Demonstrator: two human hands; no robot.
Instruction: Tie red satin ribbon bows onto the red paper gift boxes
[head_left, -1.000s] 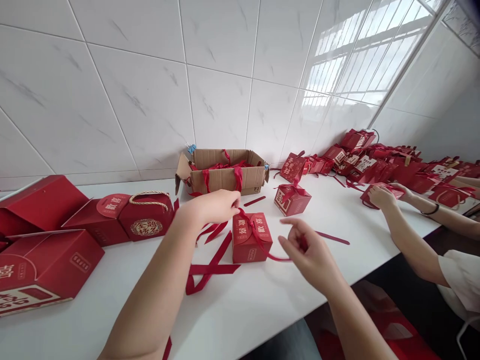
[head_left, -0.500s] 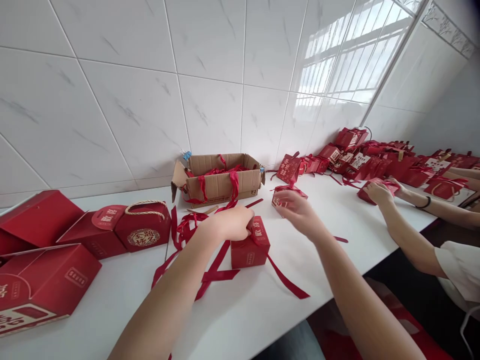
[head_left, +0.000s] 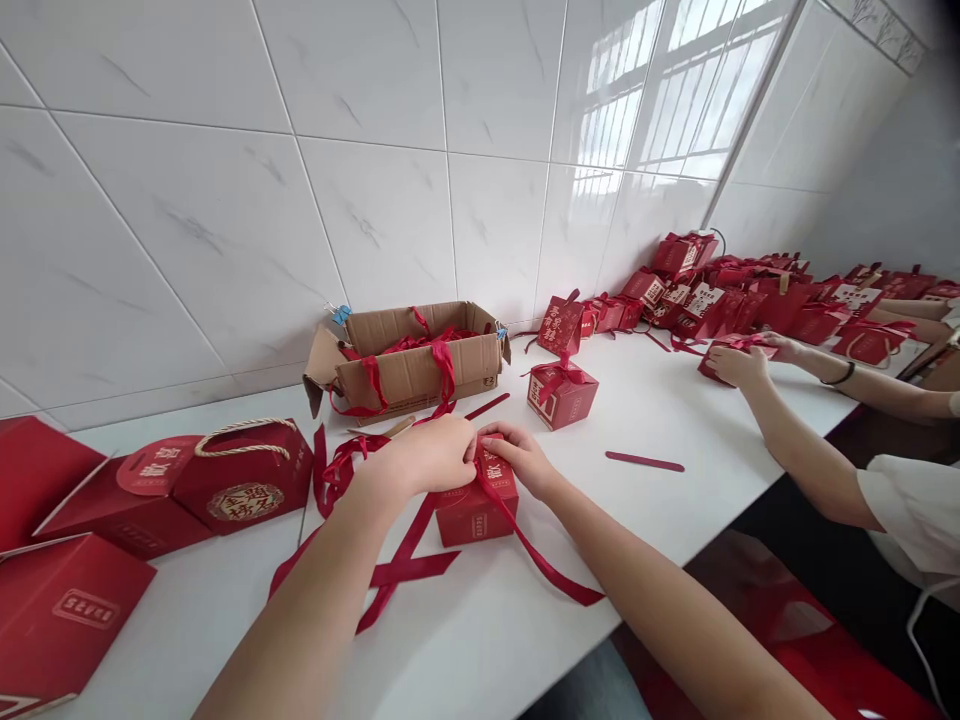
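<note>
A small red gift box (head_left: 475, 512) stands on the white table (head_left: 660, 520) in front of me. My left hand (head_left: 427, 456) and my right hand (head_left: 517, 456) meet on top of it, fingers closed on a red ribbon (head_left: 547, 565) that runs over the lid and trails off toward the table's front edge. More loose red ribbon (head_left: 397, 570) lies to the left of the box. A second small red box (head_left: 561, 392), tied with a ribbon bow, sits just behind.
An open cardboard carton (head_left: 409, 365) with red ribbons stands against the tiled wall. Larger red handle boxes (head_left: 225, 480) lie at the left. Many small red boxes (head_left: 720, 300) are piled at the right, where another person's hands (head_left: 739, 362) work. A red strip (head_left: 643, 462) lies nearby.
My right hand has come back from the box behind to the top of the near box, joining my left hand on the ribbon. The view has shifted right.
</note>
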